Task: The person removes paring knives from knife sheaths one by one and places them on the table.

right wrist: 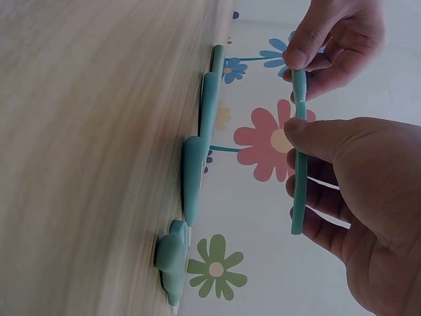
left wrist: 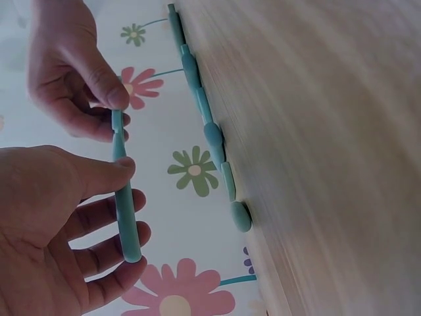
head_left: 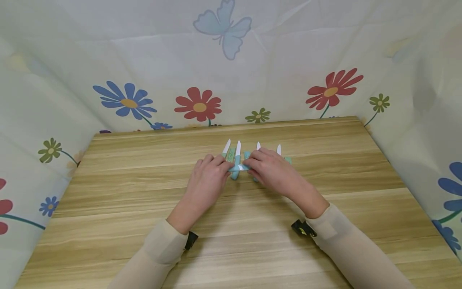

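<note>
My left hand (head_left: 209, 176) pinches the turquoise handle of a small paring knife (left wrist: 125, 220), thumb on one side and fingers on the other. Its round butt points away from my right hand (head_left: 272, 170). The right one pinches a flat, square-ended turquoise knife sheath (right wrist: 300, 191), in line with the handle. A short stretch of white blade shows between the two hands in the head view. Both pieces are held up above the table. Behind them lie several more paring knives (head_left: 238, 156) with white blades pointing away, and a printed green sheath (head_left: 231, 155); my hands partly cover this row.
The wood-grain table (head_left: 126, 200) ends at a back edge against a pale curtain (head_left: 151, 60) printed with flowers and a butterfly. A green piece (head_left: 288, 160) sticks out to the right of my right hand. A black strap buckle (head_left: 304, 228) hangs at the right cuff.
</note>
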### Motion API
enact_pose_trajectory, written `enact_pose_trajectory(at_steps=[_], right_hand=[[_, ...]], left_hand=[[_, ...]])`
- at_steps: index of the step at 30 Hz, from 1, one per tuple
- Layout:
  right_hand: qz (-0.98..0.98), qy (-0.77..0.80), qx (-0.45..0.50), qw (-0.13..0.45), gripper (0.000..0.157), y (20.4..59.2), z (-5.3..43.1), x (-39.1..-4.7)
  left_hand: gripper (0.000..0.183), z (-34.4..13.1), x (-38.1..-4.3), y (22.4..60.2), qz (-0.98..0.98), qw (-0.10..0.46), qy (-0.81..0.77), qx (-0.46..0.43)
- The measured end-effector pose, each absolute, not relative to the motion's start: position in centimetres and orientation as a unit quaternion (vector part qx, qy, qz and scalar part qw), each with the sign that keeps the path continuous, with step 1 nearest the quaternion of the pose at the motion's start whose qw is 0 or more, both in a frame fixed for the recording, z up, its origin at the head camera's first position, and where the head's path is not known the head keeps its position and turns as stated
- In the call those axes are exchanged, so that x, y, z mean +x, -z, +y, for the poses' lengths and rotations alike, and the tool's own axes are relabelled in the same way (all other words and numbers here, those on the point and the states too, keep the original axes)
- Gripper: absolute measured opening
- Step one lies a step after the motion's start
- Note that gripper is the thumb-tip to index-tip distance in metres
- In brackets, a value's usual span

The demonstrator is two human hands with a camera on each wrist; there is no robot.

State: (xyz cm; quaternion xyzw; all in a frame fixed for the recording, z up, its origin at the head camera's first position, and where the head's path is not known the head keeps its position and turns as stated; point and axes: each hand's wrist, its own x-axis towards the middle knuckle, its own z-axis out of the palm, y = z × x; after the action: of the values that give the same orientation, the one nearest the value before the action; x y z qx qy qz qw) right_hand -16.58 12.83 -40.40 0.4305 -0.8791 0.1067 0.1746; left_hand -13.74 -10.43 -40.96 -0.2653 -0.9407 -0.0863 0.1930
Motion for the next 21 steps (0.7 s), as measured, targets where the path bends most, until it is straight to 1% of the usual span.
enact_pose_trajectory(at_steps=[14, 21], right_hand=[[-0.881, -0.108, 0.43, 0.168, 0.023, 40.12, 13.05, -16.72], [-0.882, -0.114, 0.426, 0.165, 0.026, 40.12, 13.12, -16.78]], left_hand=[[0.027, -10.62, -13.77, 40.73, -0.943, 0.19, 0.097, -0.257], [0.026, -10.67, -13.84, 40.76, -0.944, 0.187, 0.096, -0.253]])
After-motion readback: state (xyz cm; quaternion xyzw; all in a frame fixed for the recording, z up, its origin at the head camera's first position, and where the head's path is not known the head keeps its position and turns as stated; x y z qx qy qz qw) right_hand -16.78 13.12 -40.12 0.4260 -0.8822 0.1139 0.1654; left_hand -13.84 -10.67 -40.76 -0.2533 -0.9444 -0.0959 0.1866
